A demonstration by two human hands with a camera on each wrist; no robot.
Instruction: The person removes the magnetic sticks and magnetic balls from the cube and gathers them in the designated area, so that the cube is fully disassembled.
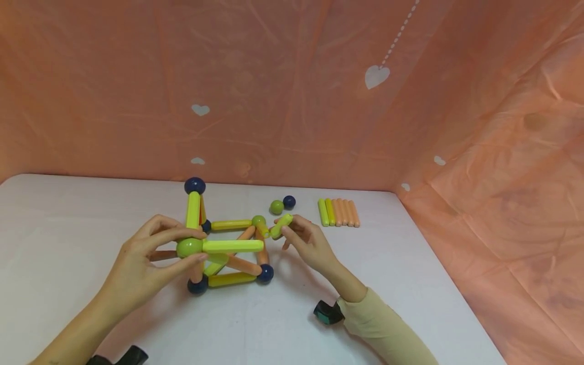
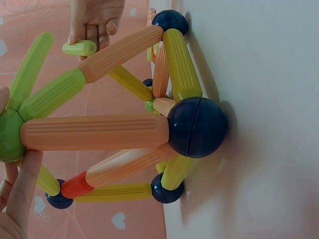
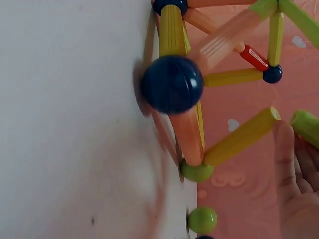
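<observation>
A frame of magnetic rods and balls stands on the white table (image 1: 255, 324). My left hand (image 1: 146, 256) holds its raised green ball (image 1: 189, 248) between thumb and fingers. From that ball a lime rod (image 1: 237, 246) points right, its far end free. My right hand (image 1: 315, 246) pinches a short lime rod (image 1: 281, 226) close to the upper end of a yellow rod (image 3: 242, 137). In the right wrist view a small gap shows between these rod ends. The yellow rod leans up from a lower green ball (image 3: 197, 170). Dark blue balls (image 2: 198, 127) form other corners.
Behind the frame lie a loose green ball (image 1: 277, 207) and a dark blue ball (image 1: 289, 202). To their right is a row of lime, yellow and orange rods (image 1: 344, 213). An orange cloth (image 1: 283, 101) with hearts hangs behind the table.
</observation>
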